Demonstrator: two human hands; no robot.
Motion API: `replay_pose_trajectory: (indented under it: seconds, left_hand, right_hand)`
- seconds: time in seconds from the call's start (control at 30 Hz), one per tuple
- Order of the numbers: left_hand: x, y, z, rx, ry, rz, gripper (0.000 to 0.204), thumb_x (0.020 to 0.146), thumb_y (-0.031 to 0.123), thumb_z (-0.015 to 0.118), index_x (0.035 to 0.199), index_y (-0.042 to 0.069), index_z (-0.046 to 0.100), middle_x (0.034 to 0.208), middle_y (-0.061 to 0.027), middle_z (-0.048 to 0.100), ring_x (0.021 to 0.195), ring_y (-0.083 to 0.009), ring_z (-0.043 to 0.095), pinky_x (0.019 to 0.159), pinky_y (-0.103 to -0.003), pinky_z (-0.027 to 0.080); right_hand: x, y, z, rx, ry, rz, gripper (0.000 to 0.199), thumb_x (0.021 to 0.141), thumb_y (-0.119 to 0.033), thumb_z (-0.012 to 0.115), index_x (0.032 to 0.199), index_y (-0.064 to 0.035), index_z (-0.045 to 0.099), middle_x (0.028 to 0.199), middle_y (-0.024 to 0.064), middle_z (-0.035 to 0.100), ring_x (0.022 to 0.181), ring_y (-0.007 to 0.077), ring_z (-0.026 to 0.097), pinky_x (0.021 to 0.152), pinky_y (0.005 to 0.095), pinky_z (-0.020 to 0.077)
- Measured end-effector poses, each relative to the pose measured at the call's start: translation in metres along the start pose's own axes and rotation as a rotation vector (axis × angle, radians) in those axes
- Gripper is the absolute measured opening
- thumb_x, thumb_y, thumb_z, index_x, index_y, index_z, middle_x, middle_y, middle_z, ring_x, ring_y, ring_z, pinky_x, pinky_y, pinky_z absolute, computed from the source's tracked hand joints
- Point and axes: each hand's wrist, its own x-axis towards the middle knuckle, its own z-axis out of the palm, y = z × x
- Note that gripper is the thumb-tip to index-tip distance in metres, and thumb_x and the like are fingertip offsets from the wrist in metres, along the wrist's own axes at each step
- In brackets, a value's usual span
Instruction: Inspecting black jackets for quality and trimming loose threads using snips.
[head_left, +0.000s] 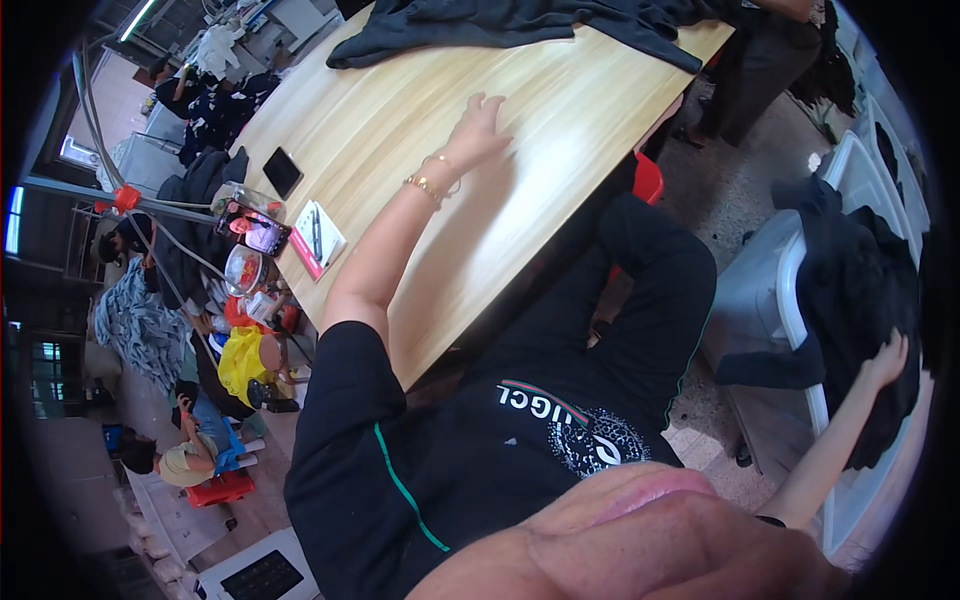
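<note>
My left hand [480, 135] hovers over the pale wooden table [560, 120], fingers spread apart and nothing in them. Gold bracelets [425, 187] circle its wrist, and a shadow falls on the wood beside it. Off to the right, my right arm stretches out to a white plastic bin [792, 280]. There my right hand [885, 362] has its fingers closed on a black garment [850, 270] that drapes over the bin's rim. Partly hidden by the hand and folds, the garment's exact shape cannot be made out.
Black garments [480, 28] lie across the table's far edge. Along its left edge are a dark phone [282, 172], a notepad with a pen [318, 240], a propped phone [255, 230] and a clear tub [245, 270]. A red stool [648, 180] stands under the table. Other people work nearby.
</note>
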Motion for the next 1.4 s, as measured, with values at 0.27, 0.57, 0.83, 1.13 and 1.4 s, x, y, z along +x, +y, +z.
replay_pose_trajectory:
  seconds: [0.27,0.57,0.83,1.13,1.4]
  left_hand:
    - [0.126,-0.051,0.069,-0.097,0.006,-0.180,0.075,0.076,0.020,0.069,0.143,0.003,0.039,0.149,-0.0295,0.026,0.133,-0.0430,0.039,0.110,-0.042,0.037]
    - [0.219,-0.072,0.075,0.327,0.272,-0.035,0.094,0.075,0.045,0.073,0.149,0.007,0.029,0.151,-0.0258,0.031,0.139,-0.0363,0.035,0.111,-0.041,0.036]
    - [0.278,-0.023,0.055,0.180,0.128,-0.244,0.110,0.072,0.039,0.080,0.154,0.012,0.012,0.158,-0.0194,0.017,0.134,-0.0397,0.041,0.108,-0.047,0.038]
    - [0.257,-0.083,0.074,-0.018,0.109,-0.312,0.067,0.078,0.042,0.061,0.140,0.020,0.050,0.132,-0.0102,0.060,0.122,-0.0276,0.056,0.101,-0.037,0.044]
    - [0.133,-0.069,0.059,-0.026,-0.019,-0.126,0.053,0.084,0.032,0.059,0.134,0.018,0.056,0.122,-0.0154,0.064,0.113,-0.0324,0.060,0.097,-0.040,0.047]
  right_hand:
    - [-0.162,-0.073,0.105,-1.093,-0.578,-0.943,0.032,0.094,-0.018,0.058,0.123,-0.0029,0.060,0.135,0.0152,0.054,0.131,0.0340,0.045,0.109,0.0393,0.0344]
    - [-0.158,-0.034,0.099,-0.979,-0.740,-0.718,0.060,0.079,0.003,0.064,0.136,-0.0074,0.050,0.144,0.0226,0.044,0.136,0.0351,0.040,0.112,0.0410,0.0310]
    - [-0.174,-0.058,0.093,-1.045,-0.748,-0.533,0.050,0.088,-0.011,0.063,0.137,-0.0066,0.051,0.146,0.0214,0.042,0.137,0.0330,0.040,0.112,0.0385,0.0311]
    - [-0.176,-0.061,0.102,-1.005,-0.791,-0.587,0.059,0.078,-0.003,0.070,0.134,-0.0052,0.052,0.140,0.0167,0.050,0.138,0.0341,0.037,0.113,0.0427,0.0298]
    - [-0.170,-0.057,0.095,-1.020,-0.793,-0.649,0.058,0.077,-0.004,0.070,0.133,-0.0043,0.053,0.140,0.0141,0.050,0.139,0.0347,0.034,0.114,0.0417,0.0283]
